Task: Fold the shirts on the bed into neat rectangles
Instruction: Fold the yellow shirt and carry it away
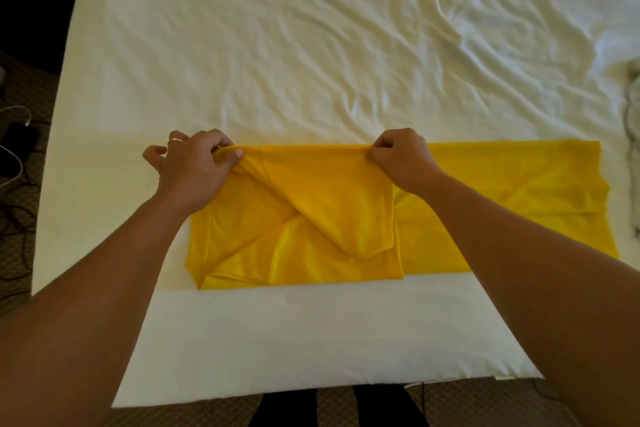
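A bright yellow shirt (502, 204) lies as a long band across the near part of the white bed (277, 45). Its left half is doubled over, with a loose flap hanging toward the near edge. My left hand (192, 166) pinches the far fold at the left, a ring on one finger. My right hand (398, 158) pinches the same far edge near the shirt's middle. Between the two hands the edge is lifted slightly off the sheet. The right half of the shirt lies flat on the bed.
The sheet is rumpled toward the far right. A grey and white cloth (632, 135) pokes in at the right edge. Cables and a dark device (17, 146) lie on the carpet left of the bed. The bed's near edge (311, 388) is just in front of me.
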Tool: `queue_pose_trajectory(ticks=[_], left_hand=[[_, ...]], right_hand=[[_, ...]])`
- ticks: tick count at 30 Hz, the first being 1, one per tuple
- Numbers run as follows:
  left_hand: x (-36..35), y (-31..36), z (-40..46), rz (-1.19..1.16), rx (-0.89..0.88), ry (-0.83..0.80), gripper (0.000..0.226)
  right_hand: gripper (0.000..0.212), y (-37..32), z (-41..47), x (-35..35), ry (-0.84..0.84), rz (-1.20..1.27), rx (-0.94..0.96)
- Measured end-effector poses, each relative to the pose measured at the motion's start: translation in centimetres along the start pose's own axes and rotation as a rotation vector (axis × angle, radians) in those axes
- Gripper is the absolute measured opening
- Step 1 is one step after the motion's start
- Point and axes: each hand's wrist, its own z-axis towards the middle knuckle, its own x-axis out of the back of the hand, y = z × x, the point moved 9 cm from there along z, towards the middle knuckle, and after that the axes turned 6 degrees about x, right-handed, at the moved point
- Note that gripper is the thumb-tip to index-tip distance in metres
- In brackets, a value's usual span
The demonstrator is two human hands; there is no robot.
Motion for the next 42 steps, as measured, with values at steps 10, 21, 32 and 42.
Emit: queue_pose_trajectory(ticks=[10,21,32,42], left_hand=[[-0.6,0.0,-0.9,0.13,-0.018,0.046,0.024],[-9.0,7.7,-7.7,0.488,-0.36,-0.129,0.067],[-15.5,21.7,-17.9,0.371,-0.477,-0.053,0.049],[-26.5,41.3,-25.9,0.281,-0.699,-0.178,0.05]], right_hand=[[0.029,1.0,-0.2,0.9,0.162,-0.132,0.091],[0.073,3.3,-6.8,-7.1,-0.026,-0.628,0.354],[0.068,11.8,-6.0,5.3,0.063,-0.531,0.315],[0.048,23.2,-2.2,21.6,0.131,-0.608,0.249]])
